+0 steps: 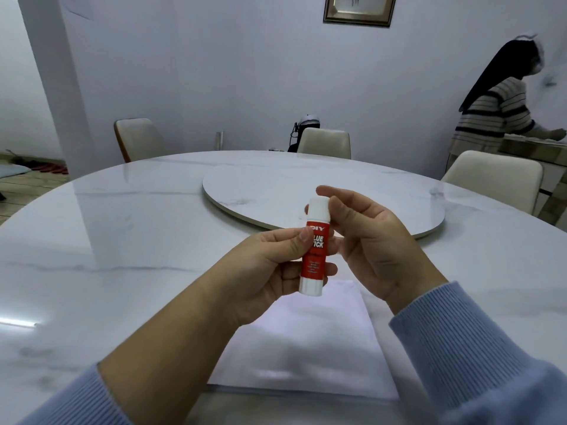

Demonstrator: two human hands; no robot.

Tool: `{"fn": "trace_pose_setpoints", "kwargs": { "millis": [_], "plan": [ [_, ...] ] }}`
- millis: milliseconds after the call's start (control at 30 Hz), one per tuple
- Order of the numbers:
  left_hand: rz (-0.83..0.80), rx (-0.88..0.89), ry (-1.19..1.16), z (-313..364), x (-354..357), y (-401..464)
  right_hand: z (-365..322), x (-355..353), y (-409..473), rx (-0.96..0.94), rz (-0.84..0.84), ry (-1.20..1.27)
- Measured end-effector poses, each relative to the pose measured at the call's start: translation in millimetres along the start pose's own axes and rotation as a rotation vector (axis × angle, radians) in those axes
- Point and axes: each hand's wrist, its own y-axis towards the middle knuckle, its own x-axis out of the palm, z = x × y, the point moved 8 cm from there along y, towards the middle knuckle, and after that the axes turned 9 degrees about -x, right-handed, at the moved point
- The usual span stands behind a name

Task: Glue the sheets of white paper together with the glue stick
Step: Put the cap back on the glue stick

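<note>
- Glue stick: the task's tool, held upright above the far edge of the paper; red label, white cap on.
- Bench: round, white marble, carrying the paper at its near edge.
- Turntable: a round marble disc on the bench, beyond the paper.
- Chairs: three cream ones around the bench's far side.
- Another person: in a striped top, standing far right of the bench.
- Sheets of white paper: a flat stack, partly hidden by both forearms.
- Left hand: fingers closed round the glue stick's red body.
- Right hand: fingers curled narrowly at the cap, thumb tip above it.
</note>
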Motion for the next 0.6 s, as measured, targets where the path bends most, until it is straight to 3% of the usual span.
{"fn": "trace_pose_setpoints", "kwargs": {
  "millis": [433,600],
  "plan": [
    [0.004,-0.022,0.013,-2.8,-0.8,1.3,-0.9,4.4,0.5,0.020,-0.027,0.034],
    [-0.002,-0.033,0.043,-6.0,2.1,1.3,0.6,2.0,0.0,0.002,0.012,-0.159]
  ]
}}
